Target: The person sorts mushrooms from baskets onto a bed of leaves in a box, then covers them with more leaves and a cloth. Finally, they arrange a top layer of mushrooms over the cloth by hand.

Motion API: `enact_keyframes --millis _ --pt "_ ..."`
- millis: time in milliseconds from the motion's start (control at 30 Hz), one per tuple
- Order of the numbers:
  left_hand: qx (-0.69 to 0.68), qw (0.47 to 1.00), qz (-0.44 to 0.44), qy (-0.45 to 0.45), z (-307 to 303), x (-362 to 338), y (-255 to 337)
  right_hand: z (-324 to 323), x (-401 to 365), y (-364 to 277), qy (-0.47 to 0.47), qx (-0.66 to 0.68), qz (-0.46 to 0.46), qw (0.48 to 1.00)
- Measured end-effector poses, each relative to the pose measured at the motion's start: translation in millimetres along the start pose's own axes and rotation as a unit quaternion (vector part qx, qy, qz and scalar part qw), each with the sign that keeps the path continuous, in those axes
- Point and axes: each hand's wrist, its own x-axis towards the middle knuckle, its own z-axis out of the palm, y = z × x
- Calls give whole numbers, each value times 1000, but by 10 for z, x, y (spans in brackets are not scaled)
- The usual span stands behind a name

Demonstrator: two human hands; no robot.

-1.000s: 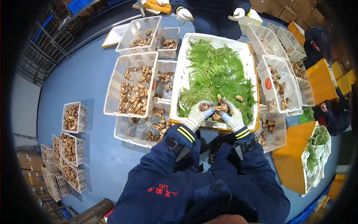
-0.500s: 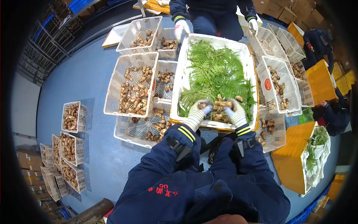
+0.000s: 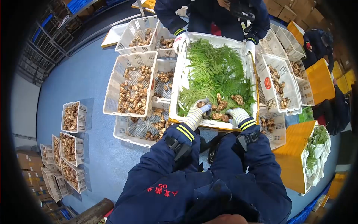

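Note:
A white foam box stands before me, bedded with green fern fronds. Several brown and cream mushrooms lie on the ferns along its near side, one of them apart at the right. My left hand, in a striped glove with grey fingertips, is closed on a mushroom at the near left. My right hand, gloved alike, is at the near right beside the mushrooms, thumb and fingers apart. Whether its fingertips touch the closest mushroom is hard to see.
Across the box a co-worker's white-gloved hands rest on its sides. White plastic crates of mushrooms flank the box, with more crates on the blue floor at left. A yellow-sided box with ferns stands at right.
My right hand has moved slightly down and right, off the mushrooms it covered, and a mushroom at the right shows more fully. The co-worker has leaned in, hands now at the box.

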Motion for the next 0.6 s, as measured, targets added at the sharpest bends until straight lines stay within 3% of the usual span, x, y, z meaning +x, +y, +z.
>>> enact_keyframes --millis 100,200,233,300,367,467,500,600 --pt "0 1000 -3 10 9 12 -19 -94 9 13 -46 -15 -1 999" --pt "-6 1000 6 -1 -65 76 -89 -117 0 76 -42 52 7 998" --pt "-15 1000 0 -15 -52 57 -59 -49 2 158 -4 134 11 991" --pt "-43 998 -24 -29 35 -16 16 -27 -25 227 37 312 32 949" --pt "-62 994 -57 -76 -29 28 -44 -2 -27 278 67 519 37 852" --pt "-169 959 -90 -209 -162 157 -250 -102 -57 115 98 581 66 805" --pt "-91 969 -193 -121 141 -210 254 -3 -2 138 88 629 52 771" --pt "-109 977 -83 -165 116 -130 94 -82 41 1 81 663 14 744"
